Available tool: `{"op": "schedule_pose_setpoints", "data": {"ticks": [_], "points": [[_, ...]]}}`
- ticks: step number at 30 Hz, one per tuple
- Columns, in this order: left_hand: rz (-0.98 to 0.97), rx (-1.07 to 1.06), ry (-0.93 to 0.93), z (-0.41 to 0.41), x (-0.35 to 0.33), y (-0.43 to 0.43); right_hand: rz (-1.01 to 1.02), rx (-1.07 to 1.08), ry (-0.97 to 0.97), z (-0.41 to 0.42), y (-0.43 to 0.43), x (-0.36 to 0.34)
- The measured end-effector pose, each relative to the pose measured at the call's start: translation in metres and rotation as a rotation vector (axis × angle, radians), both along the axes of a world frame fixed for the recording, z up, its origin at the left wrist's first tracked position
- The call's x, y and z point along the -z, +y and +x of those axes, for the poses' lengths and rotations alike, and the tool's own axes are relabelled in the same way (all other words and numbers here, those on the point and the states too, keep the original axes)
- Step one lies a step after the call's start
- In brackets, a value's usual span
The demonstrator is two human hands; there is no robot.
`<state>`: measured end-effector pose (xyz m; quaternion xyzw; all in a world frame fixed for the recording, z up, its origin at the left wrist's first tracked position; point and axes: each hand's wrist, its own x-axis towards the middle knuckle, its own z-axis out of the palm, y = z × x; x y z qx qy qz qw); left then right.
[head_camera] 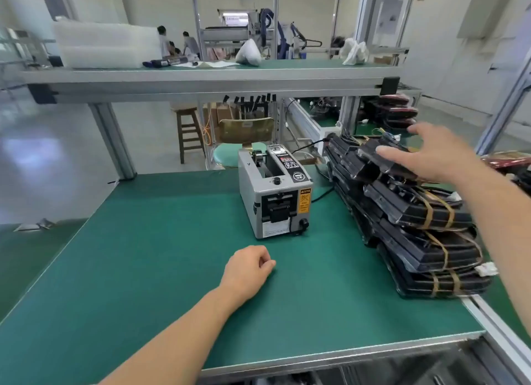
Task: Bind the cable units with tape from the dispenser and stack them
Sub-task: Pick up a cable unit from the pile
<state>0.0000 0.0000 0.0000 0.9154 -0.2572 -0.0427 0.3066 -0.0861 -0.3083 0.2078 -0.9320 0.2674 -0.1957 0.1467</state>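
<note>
Black cable units (413,212), taped in brown bands, lie stacked right of the upright grey dispenser (274,190).

Your green-matted bench (129,269) carries the tape dispenser (274,195) toward its far middle. Right of the dispenser, the taped cable units (416,226) lie stacked along the bench edge. In front of the dispenser, your left hand (247,269) rests on the bench, loosely curled
</note>
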Motion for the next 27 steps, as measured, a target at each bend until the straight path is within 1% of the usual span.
{"op": "schedule_pose_setpoints", "data": {"ticks": [2,4,9,16,20,22,23,27], "points": [[0.028,-0.018,-0.010,0.003,0.002,-0.002,-0.053,-0.010,0.158,0.007,0.004,0.003],[0.064,-0.015,-0.010,0.005,0.004,-0.003,-0.090,-0.011,0.226,0.013,0.006,0.011],[0.076,-0.008,-0.021,0.009,0.006,-0.002,-0.231,0.036,0.106,0.029,0.005,0.030],[0.079,-0.014,0.003,0.008,0.006,-0.003,-0.332,0.100,-0.033,0.033,0.005,0.044],[0.051,-0.019,0.076,0.011,0.003,-0.003,-0.332,0.005,-0.158,0.028,0.010,0.049],[-0.004,-0.014,0.151,0.013,0.001,0.000,-0.363,-0.067,-0.223,0.027,0.016,0.049],[-0.065,-0.009,0.209,0.014,-0.001,0.001,-0.382,-0.106,-0.256,0.026,0.021,0.050],[-0.420,-0.012,0.506,0.012,-0.015,0.005,-0.447,-0.283,-0.436,0.020,0.044,0.047]]}}
